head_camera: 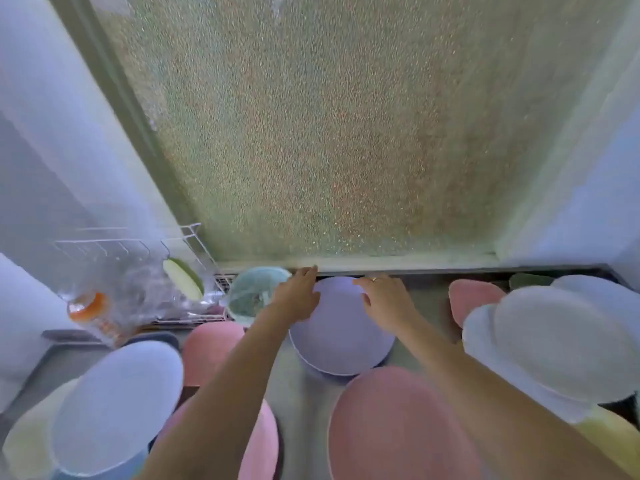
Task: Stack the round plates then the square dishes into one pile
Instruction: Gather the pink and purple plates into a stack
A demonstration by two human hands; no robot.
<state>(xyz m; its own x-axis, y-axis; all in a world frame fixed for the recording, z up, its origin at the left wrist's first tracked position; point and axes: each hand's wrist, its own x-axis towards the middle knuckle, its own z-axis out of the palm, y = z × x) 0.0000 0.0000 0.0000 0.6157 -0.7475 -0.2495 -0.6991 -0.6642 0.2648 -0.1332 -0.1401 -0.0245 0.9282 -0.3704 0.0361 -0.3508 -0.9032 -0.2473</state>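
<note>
A lilac round plate (341,336) lies in the middle of the counter, below the window sill. My left hand (299,294) rests on its far left rim and my right hand (386,299) on its far right rim, fingers spread; whether they grip it is unclear. A large pink round plate (391,427) sits in front of it. Other pink dishes lie at the left (211,351), bottom centre (259,448) and far right (472,299). A pale blue plate (117,407) is at the lower left. White plates (561,341) overlap at the right.
A white wire dish rack (138,278) stands at the back left with a green-edged plate (183,278), clear plastic and an orange-capped bottle (88,306). A teal mesh cover (256,292) sits beside it. Frosted window glass (329,133) rises behind the counter. Yellow dishes (609,441) peek out at the lower corners.
</note>
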